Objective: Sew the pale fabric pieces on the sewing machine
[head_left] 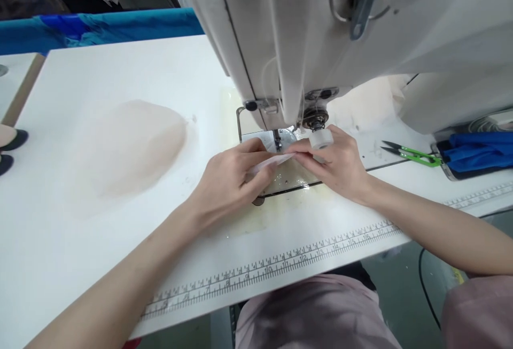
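Note:
A small strip of thin white fabric is stretched between my two hands, just in front of the presser foot of a sewing machine. My left hand closes on the strip's left part, thumb below and fingers above. Its right end is pinched between the thumb and fingertips of my right hand, beside a round white knob under the machine head. The metal needle plate shows partly behind my fingers.
Sheer pale fabric lies on the white table at left. Green-handled thread snips and a blue cloth lie at right. A printed ruler follows the front edge. Teal cloth hangs along the back.

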